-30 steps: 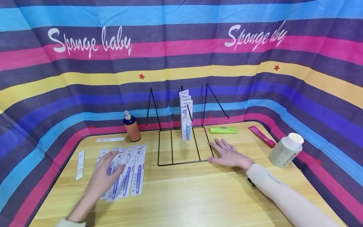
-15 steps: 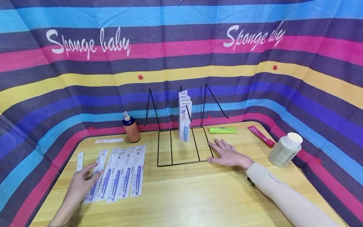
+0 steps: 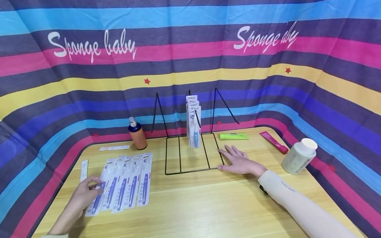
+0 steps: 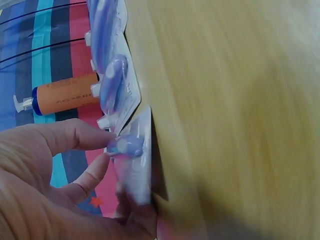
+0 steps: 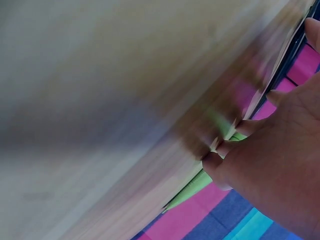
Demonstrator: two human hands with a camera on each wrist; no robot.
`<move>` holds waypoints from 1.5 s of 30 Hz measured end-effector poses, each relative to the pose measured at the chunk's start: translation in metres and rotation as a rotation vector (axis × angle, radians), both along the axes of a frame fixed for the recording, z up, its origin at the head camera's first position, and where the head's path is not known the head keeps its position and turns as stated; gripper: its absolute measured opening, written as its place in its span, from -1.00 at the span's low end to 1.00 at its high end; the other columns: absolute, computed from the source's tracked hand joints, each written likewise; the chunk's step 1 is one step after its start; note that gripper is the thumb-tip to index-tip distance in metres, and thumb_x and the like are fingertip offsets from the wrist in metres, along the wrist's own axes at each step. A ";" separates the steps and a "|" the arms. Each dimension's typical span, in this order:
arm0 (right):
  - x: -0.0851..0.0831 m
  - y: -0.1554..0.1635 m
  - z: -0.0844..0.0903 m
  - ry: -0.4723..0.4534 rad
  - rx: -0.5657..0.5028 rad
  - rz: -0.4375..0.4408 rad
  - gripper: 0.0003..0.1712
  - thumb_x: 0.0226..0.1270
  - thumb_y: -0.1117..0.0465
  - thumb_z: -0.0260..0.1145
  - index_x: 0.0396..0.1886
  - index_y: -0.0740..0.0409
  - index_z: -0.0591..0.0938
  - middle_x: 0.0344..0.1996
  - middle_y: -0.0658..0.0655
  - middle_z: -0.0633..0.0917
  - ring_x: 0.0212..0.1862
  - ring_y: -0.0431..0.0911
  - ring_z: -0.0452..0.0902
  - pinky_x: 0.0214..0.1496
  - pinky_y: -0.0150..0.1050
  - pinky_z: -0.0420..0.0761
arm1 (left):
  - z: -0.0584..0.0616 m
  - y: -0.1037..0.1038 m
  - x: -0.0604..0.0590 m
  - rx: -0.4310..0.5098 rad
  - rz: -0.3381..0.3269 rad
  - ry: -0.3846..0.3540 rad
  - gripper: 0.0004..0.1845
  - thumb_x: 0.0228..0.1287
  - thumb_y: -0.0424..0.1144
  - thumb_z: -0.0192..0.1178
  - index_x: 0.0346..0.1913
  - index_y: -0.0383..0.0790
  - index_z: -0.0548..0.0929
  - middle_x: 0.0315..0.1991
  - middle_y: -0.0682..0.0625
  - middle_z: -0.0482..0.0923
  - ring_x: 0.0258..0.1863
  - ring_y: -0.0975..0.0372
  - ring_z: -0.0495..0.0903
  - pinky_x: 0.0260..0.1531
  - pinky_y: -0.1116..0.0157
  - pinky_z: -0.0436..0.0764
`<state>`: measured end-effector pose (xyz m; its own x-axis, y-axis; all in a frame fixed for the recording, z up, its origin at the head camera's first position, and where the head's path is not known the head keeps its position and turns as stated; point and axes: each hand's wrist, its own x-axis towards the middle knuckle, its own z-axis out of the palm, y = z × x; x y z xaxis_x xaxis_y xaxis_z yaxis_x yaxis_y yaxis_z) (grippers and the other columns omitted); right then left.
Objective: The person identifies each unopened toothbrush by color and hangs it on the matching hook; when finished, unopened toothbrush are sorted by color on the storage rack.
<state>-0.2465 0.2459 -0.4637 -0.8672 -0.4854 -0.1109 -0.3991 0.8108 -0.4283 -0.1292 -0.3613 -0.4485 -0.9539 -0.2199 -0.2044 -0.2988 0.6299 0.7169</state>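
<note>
At the left of the table, my left hand (image 3: 80, 197) pinches the leftmost packaged toothbrush (image 3: 96, 204), a purple-handled one in a clear blister with a white card. In the left wrist view the thumb and a finger close on the blister (image 4: 131, 146), and its card is tilted up against the table. Several more purple toothbrush packs (image 3: 132, 185) lie side by side to its right. My right hand (image 3: 239, 162) lies flat with fingers spread, fingertips at the right side of the black wire rack (image 3: 193, 171). Blue toothbrush packs (image 3: 195, 132) hang on the rack's middle hook.
An orange pump bottle (image 3: 139, 137) stands left of the rack. Two slim white packets (image 3: 114, 147) lie at the left. Beyond my right hand are a green tube (image 3: 234, 136), a magenta tube (image 3: 274, 142) and a white-capped bottle (image 3: 299, 157). A striped curtain surrounds the table.
My left hand has moved left and down from above the toothbrush packs and now pinches the leftmost one. That pack has shifted slightly down. My right hand stays in place.
</note>
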 end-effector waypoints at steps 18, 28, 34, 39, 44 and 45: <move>0.000 0.003 0.002 -0.011 -0.003 0.004 0.06 0.60 -0.40 0.21 0.82 0.03 0.11 0.76 0.35 -0.10 0.72 0.41 -0.35 0.53 0.62 -0.19 | 0.019 0.027 0.010 0.119 0.180 0.293 -0.63 0.64 -0.20 0.31 0.28 -0.38 0.64 -0.21 0.24 0.71 -0.29 0.40 0.55 -0.36 0.40 0.52; -0.001 0.002 0.001 -0.015 -0.013 0.005 0.06 0.60 -0.38 0.23 0.82 0.04 0.12 0.77 0.34 -0.09 0.72 0.39 -0.35 0.53 0.61 -0.20 | 0.040 0.075 0.009 0.342 0.018 0.570 -0.75 0.57 -0.49 0.27 0.21 -0.39 0.67 -0.22 0.15 0.78 -0.28 0.36 0.66 -0.31 0.50 0.55; -0.001 0.002 0.000 -0.017 -0.012 0.004 0.06 0.60 -0.39 0.23 0.82 0.03 0.12 0.77 0.33 -0.10 0.73 0.39 -0.35 0.53 0.61 -0.20 | 0.053 0.102 0.015 0.422 -0.147 0.655 -0.71 0.56 -0.56 0.24 0.25 -0.44 0.63 -0.10 0.03 0.78 -0.15 0.31 0.72 -0.11 0.51 0.63; 0.000 0.001 0.001 -0.021 -0.012 0.004 0.06 0.60 -0.39 0.22 0.82 0.02 0.11 0.77 0.32 -0.10 0.73 0.38 -0.36 0.53 0.62 -0.21 | 0.061 0.122 0.021 0.437 -0.235 0.738 -0.72 0.53 -0.64 0.20 0.21 -0.50 0.64 -0.03 -0.01 0.76 -0.13 0.26 0.71 -0.08 0.48 0.67; 0.000 0.000 0.001 -0.012 0.004 0.000 0.07 0.59 -0.41 0.22 0.82 0.01 0.10 0.77 0.33 -0.10 0.73 0.39 -0.36 0.54 0.61 -0.21 | 0.065 0.140 0.026 0.525 -0.343 0.818 -0.72 0.48 -0.73 0.16 0.15 -0.55 0.62 0.07 -0.06 0.73 -0.04 0.22 0.69 0.04 0.45 0.65; 0.000 0.000 0.001 -0.010 0.005 0.001 0.07 0.59 -0.41 0.22 0.82 0.01 0.10 0.77 0.33 -0.10 0.73 0.39 -0.36 0.54 0.61 -0.21 | 0.065 0.143 0.027 0.546 -0.364 0.835 -0.72 0.46 -0.74 0.15 0.14 -0.56 0.62 0.08 -0.07 0.72 -0.03 0.22 0.69 0.06 0.44 0.65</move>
<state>-0.2464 0.2457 -0.4630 -0.8655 -0.4857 -0.1225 -0.3954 0.8125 -0.4283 -0.1023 -0.2180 -0.3833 -0.8275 0.0309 0.5607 0.5602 0.1132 0.8206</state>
